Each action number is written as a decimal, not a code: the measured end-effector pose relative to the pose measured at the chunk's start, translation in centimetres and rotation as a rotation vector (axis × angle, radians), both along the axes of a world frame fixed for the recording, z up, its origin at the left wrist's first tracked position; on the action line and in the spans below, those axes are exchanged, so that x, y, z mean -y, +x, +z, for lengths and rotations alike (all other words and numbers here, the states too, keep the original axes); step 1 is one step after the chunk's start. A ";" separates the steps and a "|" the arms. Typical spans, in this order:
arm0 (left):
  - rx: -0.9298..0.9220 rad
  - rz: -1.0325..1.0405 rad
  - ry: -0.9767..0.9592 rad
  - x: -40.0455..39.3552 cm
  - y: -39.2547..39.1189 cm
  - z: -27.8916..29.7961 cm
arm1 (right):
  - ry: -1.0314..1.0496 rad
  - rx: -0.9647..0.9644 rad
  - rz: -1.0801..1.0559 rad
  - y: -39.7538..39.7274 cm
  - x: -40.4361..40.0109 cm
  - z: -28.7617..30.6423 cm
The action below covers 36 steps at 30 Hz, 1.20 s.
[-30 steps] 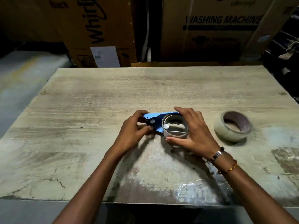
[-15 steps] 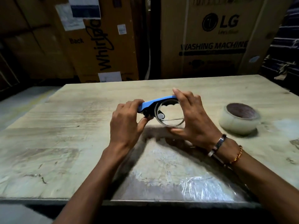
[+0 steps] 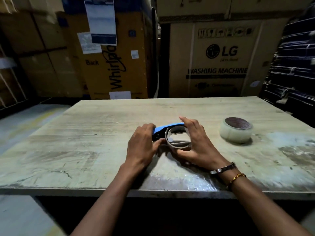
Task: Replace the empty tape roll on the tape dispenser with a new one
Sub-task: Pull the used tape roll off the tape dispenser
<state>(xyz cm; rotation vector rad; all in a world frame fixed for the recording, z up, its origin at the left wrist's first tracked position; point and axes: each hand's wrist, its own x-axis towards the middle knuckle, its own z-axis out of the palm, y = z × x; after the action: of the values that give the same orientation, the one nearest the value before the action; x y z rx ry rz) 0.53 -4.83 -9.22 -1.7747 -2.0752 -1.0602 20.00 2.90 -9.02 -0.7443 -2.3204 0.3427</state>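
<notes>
We have the empty roll [image 3: 178, 139] seated in the blue dispenser [image 3: 167, 128], low over the counter [image 3: 102, 133]. Our right hand [image 3: 196, 143] fingers clamp its rim, our left hand [image 3: 142, 145] pinches the dispenser; we should pull straight off. The new roll [image 3: 236, 131] waits right.

the left hand [image 3: 142, 147] covers the handle end of the blue tape dispenser [image 3: 167, 127], and the right hand [image 3: 196, 143] hides the far rim of the empty core [image 3: 177, 147]; small print under the lg logo on the box [image 3: 219, 57] is too blurred to read
</notes>
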 end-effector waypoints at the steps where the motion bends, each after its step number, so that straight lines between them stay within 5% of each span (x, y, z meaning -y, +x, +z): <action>1: 0.015 0.002 -0.002 0.0 0.1 -0.1 | -0.010 -0.008 -0.007 0.0 0.1 -0.1; 17: 0.009 0.150 0.113 0.1 0.0 -0.9 | -0.030 -0.085 -0.119 -0.1 0.5 -0.8; 36: 0.082 0.116 0.152 0.6 -0.4 -1.1 | -0.173 -0.187 0.022 0.0 1.7 -1.1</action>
<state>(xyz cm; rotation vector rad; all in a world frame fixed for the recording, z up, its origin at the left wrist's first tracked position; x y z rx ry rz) 0.16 -5.47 -10.34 -1.5448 -2.0553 -1.2401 20.00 1.19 -10.15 -0.7367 -2.1430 0.6030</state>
